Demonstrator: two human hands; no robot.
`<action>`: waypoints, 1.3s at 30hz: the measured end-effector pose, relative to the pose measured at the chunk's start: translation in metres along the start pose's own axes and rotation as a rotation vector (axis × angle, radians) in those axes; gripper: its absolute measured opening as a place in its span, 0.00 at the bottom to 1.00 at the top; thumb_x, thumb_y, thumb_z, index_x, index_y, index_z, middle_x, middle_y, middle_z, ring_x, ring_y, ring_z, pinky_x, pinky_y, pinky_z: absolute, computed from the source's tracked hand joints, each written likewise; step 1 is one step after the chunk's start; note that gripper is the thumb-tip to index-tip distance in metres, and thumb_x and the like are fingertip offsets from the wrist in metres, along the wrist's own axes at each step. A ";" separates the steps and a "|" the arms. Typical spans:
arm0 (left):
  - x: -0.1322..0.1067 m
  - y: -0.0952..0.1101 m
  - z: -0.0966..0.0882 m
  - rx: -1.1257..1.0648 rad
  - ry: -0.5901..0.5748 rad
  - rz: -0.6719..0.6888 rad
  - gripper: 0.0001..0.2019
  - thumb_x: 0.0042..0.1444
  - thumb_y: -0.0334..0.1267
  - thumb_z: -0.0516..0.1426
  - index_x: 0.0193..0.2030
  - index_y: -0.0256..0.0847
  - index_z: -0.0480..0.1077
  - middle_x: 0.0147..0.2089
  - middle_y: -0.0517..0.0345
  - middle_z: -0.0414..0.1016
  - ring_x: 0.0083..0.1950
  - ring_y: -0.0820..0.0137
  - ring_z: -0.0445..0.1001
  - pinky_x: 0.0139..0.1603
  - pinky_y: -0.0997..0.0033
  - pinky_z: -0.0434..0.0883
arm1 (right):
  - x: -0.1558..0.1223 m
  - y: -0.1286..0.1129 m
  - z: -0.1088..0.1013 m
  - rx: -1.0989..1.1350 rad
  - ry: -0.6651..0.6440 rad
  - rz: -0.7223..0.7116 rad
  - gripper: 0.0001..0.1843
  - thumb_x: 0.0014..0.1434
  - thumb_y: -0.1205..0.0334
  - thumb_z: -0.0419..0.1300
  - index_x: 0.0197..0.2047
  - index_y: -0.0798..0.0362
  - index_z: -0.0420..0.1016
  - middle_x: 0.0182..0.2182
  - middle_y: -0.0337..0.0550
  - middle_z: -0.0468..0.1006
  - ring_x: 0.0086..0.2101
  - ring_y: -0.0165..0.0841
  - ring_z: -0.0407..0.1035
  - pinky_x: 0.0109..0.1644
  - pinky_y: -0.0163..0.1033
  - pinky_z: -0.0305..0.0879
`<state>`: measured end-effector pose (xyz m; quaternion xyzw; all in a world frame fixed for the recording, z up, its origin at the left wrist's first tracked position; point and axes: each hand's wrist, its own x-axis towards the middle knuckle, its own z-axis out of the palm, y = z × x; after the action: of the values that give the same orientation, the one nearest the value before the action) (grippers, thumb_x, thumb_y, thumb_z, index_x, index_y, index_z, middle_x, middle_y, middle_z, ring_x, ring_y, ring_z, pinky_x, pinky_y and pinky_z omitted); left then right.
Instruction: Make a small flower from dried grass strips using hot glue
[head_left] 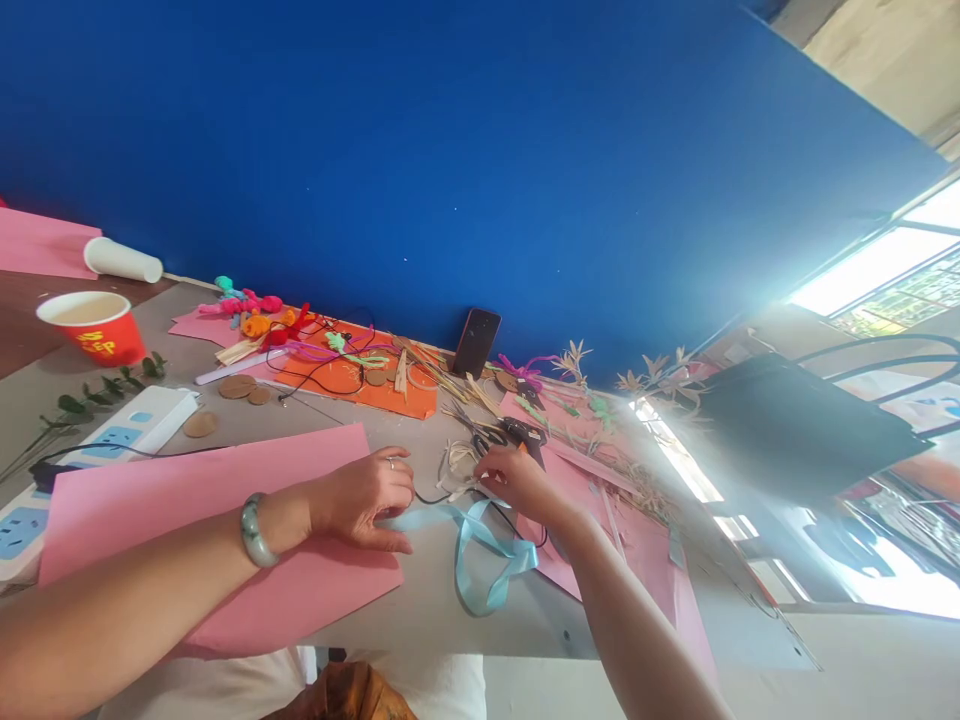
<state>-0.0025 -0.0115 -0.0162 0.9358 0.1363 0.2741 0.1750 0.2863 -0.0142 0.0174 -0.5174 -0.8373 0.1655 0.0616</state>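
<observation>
My left hand (pixel 375 500) rests over a large pink paper sheet (pixel 300 590), its fingers bent and its thumb apart. One end of a light blue satin ribbon (pixel 480 590) runs into the gap between thumb and fingers. Loops of the ribbon lie on the grey table between my hands. My right hand (pixel 514 480) is lowered beside a coil of pale cord (pixel 456 462), with its fingers drawn together and the tips partly hidden. Just beyond it are scissors (pixel 484 437) and a black glue gun (pixel 523 434).
A black phone (pixel 476 342) leans against the blue wall. A red paper cup (pixel 96 330) and a power strip (pixel 139 425) stand at the left. Yarn figures (pixel 247 303), orange paper (pixel 409 400) and dried stems (pixel 637 480) line the back and right. A dark bag (pixel 802 425) is at far right.
</observation>
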 end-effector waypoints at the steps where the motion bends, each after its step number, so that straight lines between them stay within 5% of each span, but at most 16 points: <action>1: 0.000 0.000 0.000 -0.016 -0.026 0.015 0.17 0.52 0.55 0.57 0.28 0.43 0.68 0.29 0.56 0.73 0.36 0.65 0.71 0.59 0.59 0.58 | 0.001 -0.001 -0.002 0.030 0.018 -0.008 0.10 0.52 0.73 0.56 0.32 0.52 0.78 0.28 0.41 0.72 0.28 0.30 0.66 0.33 0.34 0.59; 8: -0.001 -0.001 0.003 -0.010 -0.105 -0.005 0.14 0.53 0.48 0.57 0.40 0.42 0.70 0.34 0.55 0.75 0.41 0.64 0.72 0.62 0.55 0.55 | 0.010 -0.013 -0.019 0.149 0.119 -0.053 0.06 0.55 0.65 0.56 0.28 0.54 0.70 0.27 0.38 0.67 0.26 0.28 0.61 0.31 0.33 0.57; 15: 0.001 -0.001 0.001 0.011 -0.136 0.011 0.12 0.54 0.47 0.57 0.38 0.41 0.70 0.33 0.55 0.75 0.40 0.64 0.71 0.61 0.56 0.56 | 0.021 -0.011 -0.019 0.313 0.062 0.023 0.04 0.52 0.66 0.56 0.26 0.53 0.65 0.19 0.30 0.59 0.21 0.25 0.53 0.25 0.31 0.50; 20: 0.001 -0.004 0.002 0.068 -0.040 -0.061 0.09 0.59 0.43 0.53 0.38 0.41 0.70 0.42 0.52 0.75 0.46 0.65 0.71 0.64 0.54 0.52 | 0.029 -0.016 -0.016 0.511 0.046 -0.014 0.04 0.51 0.67 0.58 0.33 0.54 0.68 0.23 0.34 0.65 0.23 0.25 0.58 0.26 0.31 0.56; 25: -0.001 -0.008 0.005 0.143 0.016 -0.144 0.15 0.59 0.43 0.54 0.51 0.44 0.68 0.60 0.45 0.65 0.60 0.58 0.63 0.64 0.49 0.52 | 0.034 -0.032 -0.014 0.684 -0.036 -0.020 0.09 0.57 0.58 0.58 0.41 0.52 0.68 0.23 0.34 0.69 0.22 0.26 0.62 0.24 0.31 0.60; 33: 0.002 -0.003 0.005 0.074 -0.068 -0.119 0.26 0.57 0.44 0.55 0.63 0.47 0.59 0.63 0.42 0.61 0.65 0.54 0.56 0.65 0.43 0.47 | 0.042 -0.053 -0.010 0.698 -0.056 -0.022 0.10 0.56 0.56 0.61 0.37 0.52 0.67 0.23 0.35 0.74 0.21 0.26 0.65 0.22 0.29 0.63; 39: 0.003 0.000 0.002 0.065 -0.086 -0.136 0.21 0.60 0.38 0.51 0.60 0.41 0.60 0.63 0.42 0.62 0.65 0.57 0.56 0.67 0.45 0.43 | 0.044 -0.062 -0.010 0.645 -0.065 -0.017 0.10 0.55 0.58 0.61 0.39 0.53 0.69 0.24 0.36 0.76 0.21 0.26 0.67 0.24 0.31 0.66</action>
<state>0.0012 -0.0103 -0.0161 0.9404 0.2008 0.2166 0.1686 0.2166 0.0019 0.0452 -0.4587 -0.7474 0.4383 0.1971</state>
